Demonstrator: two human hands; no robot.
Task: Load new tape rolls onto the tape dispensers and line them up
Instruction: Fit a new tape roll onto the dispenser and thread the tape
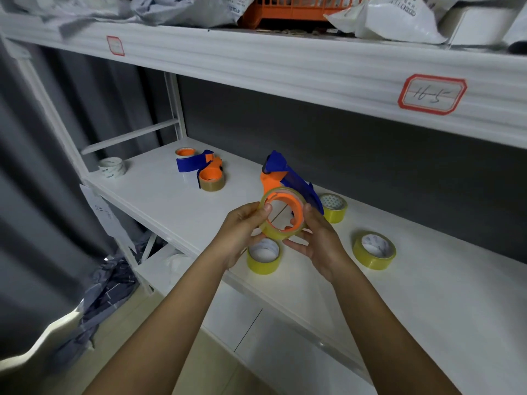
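Note:
I hold a blue and orange tape dispenser (288,178) above the white shelf (159,189), with a yellow tape roll (273,233) seated around its orange hub. My left hand (242,232) grips the roll's left rim, thumb over the edge. My right hand (319,240) grips the roll and hub from the right. Three more yellow rolls lie on the shelf: one (263,256) below my hands, one (374,250) to the right, one (334,208) behind the dispenser. Further back left lie a dispenser loaded with a brownish roll (211,178) and another blue one (189,162).
A small white tape roll (112,167) sits at the shelf's far left corner. The upper shelf (285,67) with red-bordered labels hangs overhead, carrying white bags and an orange basket (288,8). Grey curtain and crumpled plastic bags are at the left, near the floor.

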